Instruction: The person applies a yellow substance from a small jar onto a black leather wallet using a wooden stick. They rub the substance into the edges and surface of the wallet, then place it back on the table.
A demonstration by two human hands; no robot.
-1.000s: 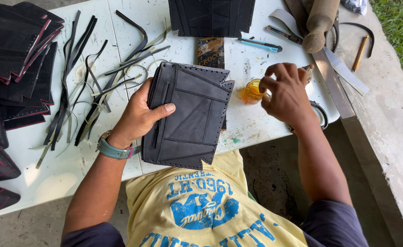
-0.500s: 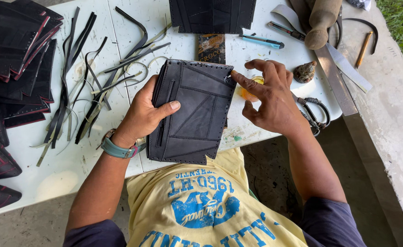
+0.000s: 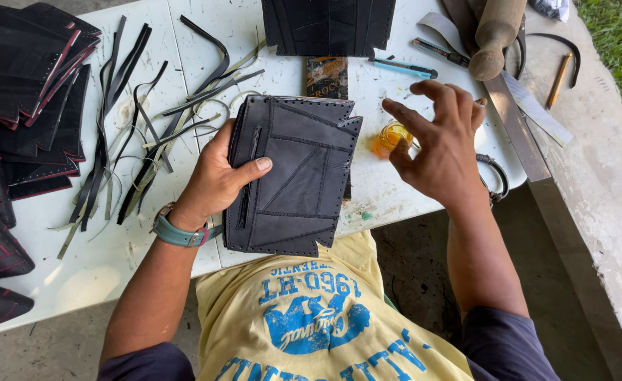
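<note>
My left hand (image 3: 216, 176) grips the left edge of a flat black stitched panel (image 3: 297, 173) with punched holes along its borders, thumb on top, holding it over the white table's (image 3: 120, 261) near edge. My right hand (image 3: 441, 144) hovers to the panel's right with fingers spread and nothing in it. A small jar of amber liquid (image 3: 391, 135) sits just beneath its fingertips. A teal watch is on my left wrist.
Stacks of black cut panels (image 3: 29, 85) lie at the far left, loose black strips (image 3: 135, 134) beside them. Another black panel (image 3: 328, 25), a blue-handled knife (image 3: 403, 68), a wooden mallet (image 3: 498, 35) and grey straps lie at the back. Concrete ledge at right.
My right hand lifted away from the jar and swung left toward the panel, fingers opening. The left hand kept its hold on the panel, which shifted slightly.
</note>
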